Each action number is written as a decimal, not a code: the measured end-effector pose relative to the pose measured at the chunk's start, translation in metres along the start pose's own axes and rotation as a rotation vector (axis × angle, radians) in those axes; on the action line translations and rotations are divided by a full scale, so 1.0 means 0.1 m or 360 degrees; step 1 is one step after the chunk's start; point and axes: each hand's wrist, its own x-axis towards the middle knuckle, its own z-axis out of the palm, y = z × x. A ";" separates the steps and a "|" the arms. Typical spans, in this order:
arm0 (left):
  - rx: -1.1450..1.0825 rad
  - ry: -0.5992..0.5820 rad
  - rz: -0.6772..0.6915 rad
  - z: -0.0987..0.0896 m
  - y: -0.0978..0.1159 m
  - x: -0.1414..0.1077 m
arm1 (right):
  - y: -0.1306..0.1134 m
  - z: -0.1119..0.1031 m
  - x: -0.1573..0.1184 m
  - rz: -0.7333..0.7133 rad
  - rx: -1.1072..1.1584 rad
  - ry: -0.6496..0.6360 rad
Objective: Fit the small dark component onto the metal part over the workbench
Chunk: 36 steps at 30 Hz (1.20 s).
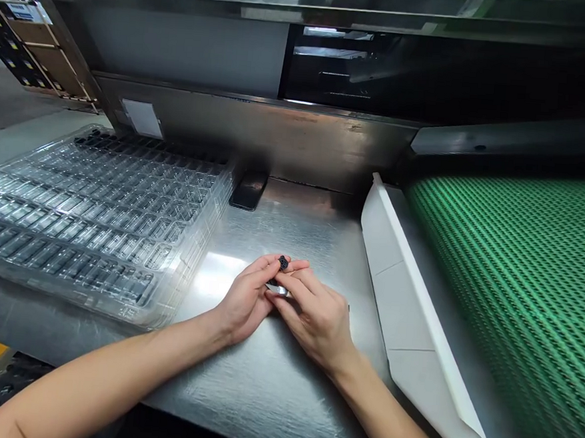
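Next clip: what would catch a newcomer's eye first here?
Probably the bright green mesh belt filling the right side, walled off by a white guide plate. At centre, the left hand and right hand meet on the steel table, pinching a small black part. To the left lies a stack of clear compartment trays.

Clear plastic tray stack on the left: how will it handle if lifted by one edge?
The clear tray stack looks thin-walled and moulded, so it would probably flex or sag rather than stay flat. Several trays seem nested, so layers may slide apart. It rests on smooth steel table, so a push likely makes it skid. Both hands, left hand and right hand, are off it.
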 end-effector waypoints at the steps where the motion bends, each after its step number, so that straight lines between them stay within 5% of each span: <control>1: -0.0012 -0.0007 0.0006 0.00 0.00 0.00 | -0.01 0.00 0.00 -0.0009 0.0015 0.0011; 5: -0.0048 0.0023 0.0054 -0.03 0.01 0.03 | -0.03 -0.08 0.04 0.0009 0.0226 0.0130; 11: -0.0015 -0.0037 0.0014 -0.05 0.03 0.07 | -0.04 -0.21 0.12 0.0343 0.0503 0.0305; 18: 0.0267 -0.0110 -0.0098 0.01 0.03 -0.04 | -0.03 -0.22 0.14 0.0461 0.0579 0.0258; 36: 0.0669 -0.0017 0.0105 0.04 0.05 -0.03 | -0.01 -0.22 0.15 0.0643 0.0634 0.0169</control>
